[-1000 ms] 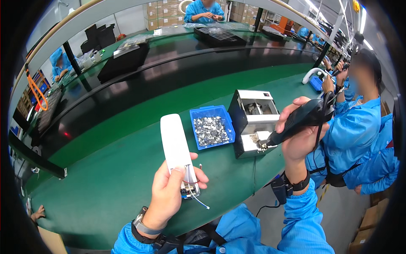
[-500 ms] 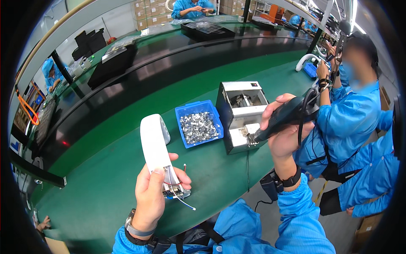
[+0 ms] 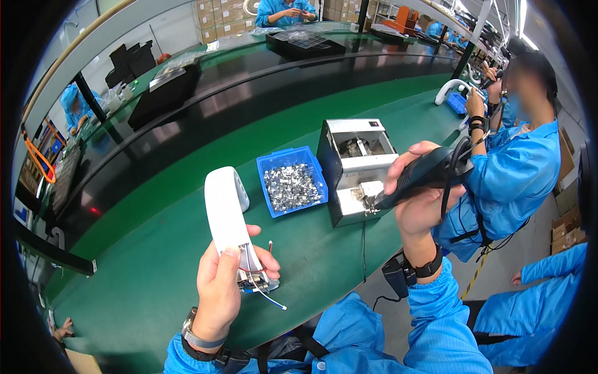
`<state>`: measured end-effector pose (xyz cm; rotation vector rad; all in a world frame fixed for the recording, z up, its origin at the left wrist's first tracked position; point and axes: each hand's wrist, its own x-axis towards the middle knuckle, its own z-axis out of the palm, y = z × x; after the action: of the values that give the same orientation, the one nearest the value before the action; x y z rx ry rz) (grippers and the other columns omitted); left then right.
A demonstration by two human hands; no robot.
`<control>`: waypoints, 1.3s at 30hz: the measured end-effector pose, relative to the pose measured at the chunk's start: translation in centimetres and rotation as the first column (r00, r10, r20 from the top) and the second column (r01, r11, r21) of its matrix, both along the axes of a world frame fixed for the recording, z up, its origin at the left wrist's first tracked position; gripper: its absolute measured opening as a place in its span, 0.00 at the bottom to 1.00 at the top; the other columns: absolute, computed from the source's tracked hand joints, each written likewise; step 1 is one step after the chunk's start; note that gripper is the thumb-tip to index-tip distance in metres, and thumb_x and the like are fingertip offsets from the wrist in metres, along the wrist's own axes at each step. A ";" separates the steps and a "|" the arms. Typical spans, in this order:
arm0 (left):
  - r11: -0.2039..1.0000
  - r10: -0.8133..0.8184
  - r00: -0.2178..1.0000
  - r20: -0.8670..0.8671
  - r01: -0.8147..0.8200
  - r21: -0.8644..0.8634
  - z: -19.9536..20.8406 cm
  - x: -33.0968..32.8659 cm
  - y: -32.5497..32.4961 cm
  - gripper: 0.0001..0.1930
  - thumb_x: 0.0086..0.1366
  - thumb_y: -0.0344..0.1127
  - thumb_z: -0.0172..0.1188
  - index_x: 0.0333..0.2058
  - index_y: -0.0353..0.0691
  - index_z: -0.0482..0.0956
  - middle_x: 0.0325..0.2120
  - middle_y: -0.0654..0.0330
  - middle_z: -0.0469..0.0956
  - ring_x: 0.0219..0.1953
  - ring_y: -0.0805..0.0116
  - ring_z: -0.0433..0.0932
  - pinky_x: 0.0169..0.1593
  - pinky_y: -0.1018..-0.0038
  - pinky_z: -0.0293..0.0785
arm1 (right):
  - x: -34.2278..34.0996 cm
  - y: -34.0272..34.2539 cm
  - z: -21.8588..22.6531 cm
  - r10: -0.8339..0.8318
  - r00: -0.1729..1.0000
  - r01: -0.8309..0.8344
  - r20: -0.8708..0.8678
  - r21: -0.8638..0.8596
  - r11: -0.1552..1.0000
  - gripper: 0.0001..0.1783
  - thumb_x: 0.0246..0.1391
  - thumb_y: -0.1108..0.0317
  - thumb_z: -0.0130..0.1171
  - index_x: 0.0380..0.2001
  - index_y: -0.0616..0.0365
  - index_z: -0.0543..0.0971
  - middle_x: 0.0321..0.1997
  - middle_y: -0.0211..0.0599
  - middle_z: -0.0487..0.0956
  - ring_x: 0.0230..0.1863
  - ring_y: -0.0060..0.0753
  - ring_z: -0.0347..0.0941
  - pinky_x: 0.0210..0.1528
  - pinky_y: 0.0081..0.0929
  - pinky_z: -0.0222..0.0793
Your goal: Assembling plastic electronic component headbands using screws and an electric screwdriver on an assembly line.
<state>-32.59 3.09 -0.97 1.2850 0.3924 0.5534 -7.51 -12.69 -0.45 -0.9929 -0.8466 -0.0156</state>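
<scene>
My left hand (image 3: 219,274) is closed around the lower end of a curved white plastic housing (image 3: 224,209), held upright over the green bench. A circuit board (image 3: 252,283) shows at the housing's open bottom end, with thin red, black and white wires (image 3: 271,300) hanging loose there. In my right hand (image 3: 420,212) is a black electric screwdriver (image 3: 427,171) with a cord at its back end. Its tip points down-left into the front recess of a black and silver screw feeder (image 3: 360,163); whether it touches a screw is too small to tell.
Left of the feeder sits a blue bin (image 3: 265,181) full of small metal parts. Behind the green bench top (image 3: 180,243) runs a dark conveyor (image 3: 249,100). A co-worker in blue (image 3: 514,181) stands close on my right, another person's sleeve (image 3: 548,280) below.
Both my hands stay almost where they were, the screwdriver tip still at the feeder. At the lower right, another person in blue has shifted lower and farther right.
</scene>
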 end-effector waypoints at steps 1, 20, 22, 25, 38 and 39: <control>1.000 0.000 1.000 -0.002 0.000 -0.001 -0.1 -0.1 0.1 0.22 0.75 0.43 0.39 0.53 0.29 0.66 0.27 0.49 0.80 0.27 0.63 0.81 0.34 0.70 0.78 | -0.1 0.1 0.0 -0.014 1.000 0.014 0.001 -0.001 1.000 0.55 0.47 0.15 0.39 0.47 0.64 0.70 0.29 0.41 0.78 0.22 0.23 0.74 0.25 0.16 0.70; 0.987 -0.097 0.994 0.043 0.102 -0.126 -0.2 0.0 0.5 0.20 0.75 0.36 0.38 0.57 0.29 0.67 0.31 0.49 0.80 0.32 0.62 0.81 0.40 0.69 0.80 | -1.3 2.5 3.5 0.178 0.977 -0.185 -0.117 -0.048 0.982 0.47 0.60 0.24 0.32 0.47 0.63 0.71 0.25 0.41 0.77 0.17 0.26 0.71 0.19 0.20 0.67; 0.984 -0.118 0.989 0.084 0.127 -0.122 0.4 -0.4 0.1 0.20 0.75 0.36 0.38 0.57 0.29 0.67 0.32 0.50 0.80 0.33 0.63 0.81 0.41 0.69 0.80 | -3.8 3.6 8.3 0.302 0.952 -0.302 -0.039 0.020 0.953 0.46 0.62 0.27 0.29 0.47 0.65 0.71 0.25 0.43 0.77 0.17 0.27 0.71 0.18 0.21 0.67; 0.984 -0.126 0.982 0.137 0.141 -0.105 -0.4 -0.6 0.7 0.20 0.76 0.38 0.39 0.58 0.30 0.67 0.32 0.52 0.80 0.34 0.65 0.81 0.42 0.70 0.80 | -8.4 6.4 12.7 0.429 0.903 -0.428 -0.007 0.052 0.902 0.48 0.58 0.24 0.35 0.52 0.64 0.67 0.28 0.40 0.73 0.18 0.27 0.69 0.20 0.25 0.67; 0.977 -0.130 0.986 0.107 0.146 -0.155 -0.4 -0.9 0.7 0.14 0.77 0.39 0.39 0.48 0.34 0.68 0.32 0.52 0.80 0.33 0.65 0.81 0.40 0.71 0.80 | -15.2 11.3 13.8 0.563 0.825 -0.564 0.047 0.013 0.826 0.53 0.58 0.22 0.23 0.45 0.68 0.71 0.23 0.44 0.77 0.17 0.25 0.72 0.20 0.19 0.68; 0.977 -0.130 0.986 0.106 0.146 -0.157 -0.4 -1.0 0.7 0.14 0.77 0.39 0.39 0.48 0.34 0.68 0.32 0.52 0.80 0.33 0.65 0.81 0.40 0.71 0.80 | -15.2 11.4 13.6 0.566 0.823 -0.567 0.043 0.017 0.823 0.52 0.58 0.23 0.23 0.45 0.68 0.71 0.23 0.43 0.77 0.17 0.25 0.72 0.20 0.19 0.68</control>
<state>-33.54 3.80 -1.41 1.1132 0.2613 0.4528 -22.67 -1.29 13.15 -0.6798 -1.1483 0.4678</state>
